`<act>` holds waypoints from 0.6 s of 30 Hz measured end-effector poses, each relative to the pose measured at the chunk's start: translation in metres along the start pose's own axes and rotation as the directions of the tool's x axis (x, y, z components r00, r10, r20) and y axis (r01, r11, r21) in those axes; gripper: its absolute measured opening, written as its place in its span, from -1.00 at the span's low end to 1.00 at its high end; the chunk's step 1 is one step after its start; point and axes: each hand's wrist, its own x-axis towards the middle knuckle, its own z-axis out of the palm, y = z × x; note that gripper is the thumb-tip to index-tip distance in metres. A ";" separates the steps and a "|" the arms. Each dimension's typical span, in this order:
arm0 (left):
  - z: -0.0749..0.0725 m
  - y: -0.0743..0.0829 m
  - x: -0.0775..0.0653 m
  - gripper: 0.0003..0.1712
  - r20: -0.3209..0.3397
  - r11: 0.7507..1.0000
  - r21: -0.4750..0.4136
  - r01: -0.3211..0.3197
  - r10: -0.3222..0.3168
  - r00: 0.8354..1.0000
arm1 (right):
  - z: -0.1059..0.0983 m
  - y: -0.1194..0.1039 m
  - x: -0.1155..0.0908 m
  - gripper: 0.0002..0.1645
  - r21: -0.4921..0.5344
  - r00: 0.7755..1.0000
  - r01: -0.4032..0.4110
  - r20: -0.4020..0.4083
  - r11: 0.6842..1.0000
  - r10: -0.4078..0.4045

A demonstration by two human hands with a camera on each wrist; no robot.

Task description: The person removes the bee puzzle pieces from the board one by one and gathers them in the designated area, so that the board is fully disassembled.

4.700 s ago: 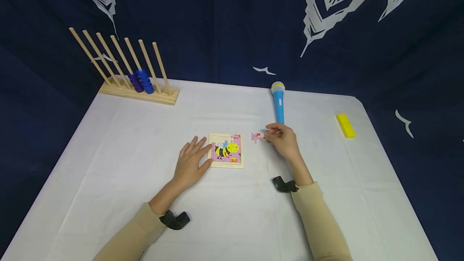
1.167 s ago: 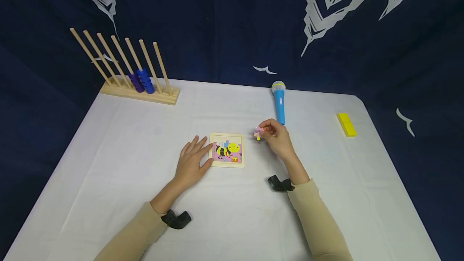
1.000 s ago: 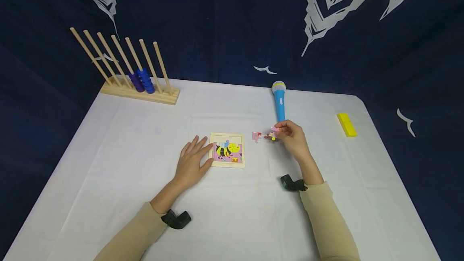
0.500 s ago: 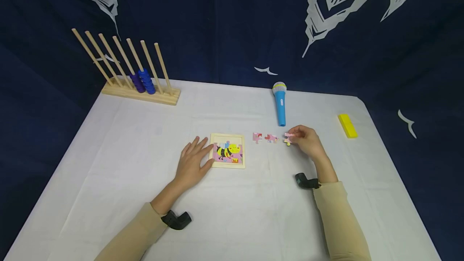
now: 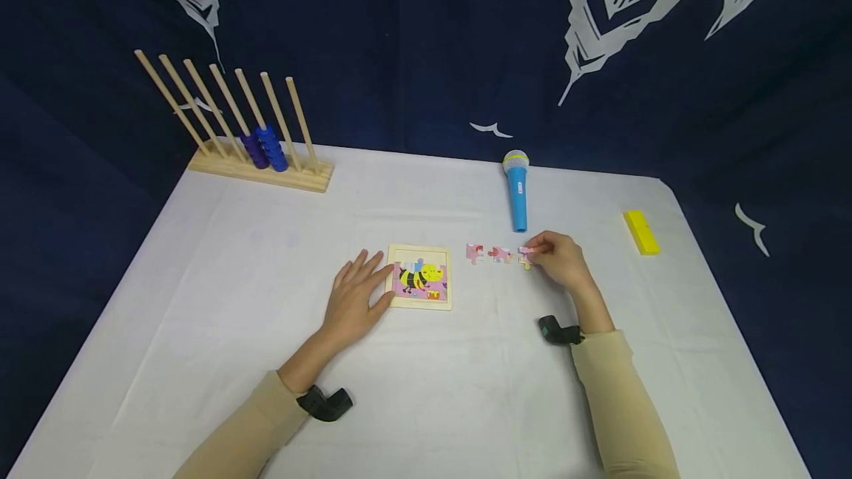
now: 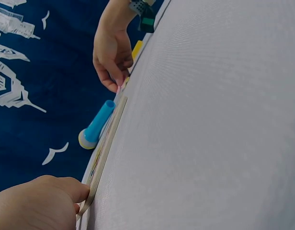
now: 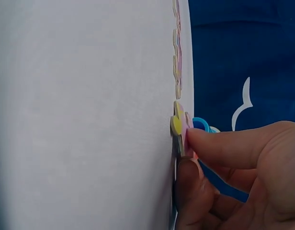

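The puzzle (image 5: 419, 304) is sitting mid-frame, looking mostly done: its bee (image 5: 418, 279) is filling the lower part, its top strip (image 5: 421, 253) is lying bare. Our left hand (image 5: 354, 297) is touching its left edge, fingers spread; our right hand (image 5: 560, 262) is pinching one loose piece (image 5: 523, 256), with two unplaced pieces (image 5: 500, 254) lying leftward. We are reading no writing: the label (image 5: 521, 188) on the microphone (image 5: 518, 205) is showing too small.

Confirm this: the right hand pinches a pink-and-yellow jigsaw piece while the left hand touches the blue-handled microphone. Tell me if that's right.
One part is wrong. The left hand touches the edge of the square, pale wooden puzzle frame, not the blue-handled microphone; the head view shows this. The right hand does pinch a pink-and-yellow jigsaw piece.
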 end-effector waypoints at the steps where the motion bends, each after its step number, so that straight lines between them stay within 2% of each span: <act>1: 0.000 0.000 0.000 -0.47 -0.001 1.000 -0.001 0.000 0.000 1.000 | 0.001 0.000 0.000 -0.82 -0.006 1.000 0.000 -0.006 1.000 -0.001; 9: 0.000 0.000 0.000 -0.47 -0.011 1.000 -0.002 -0.004 0.004 1.000 | 0.003 -0.001 0.000 -0.83 -0.034 1.000 0.003 -0.029 0.999 -0.004; 18: 0.000 0.000 0.000 -0.48 -0.001 1.000 -0.005 -0.001 0.001 1.000 | -0.005 0.000 -0.003 -0.80 -0.026 0.998 -0.012 -0.058 1.000 0.010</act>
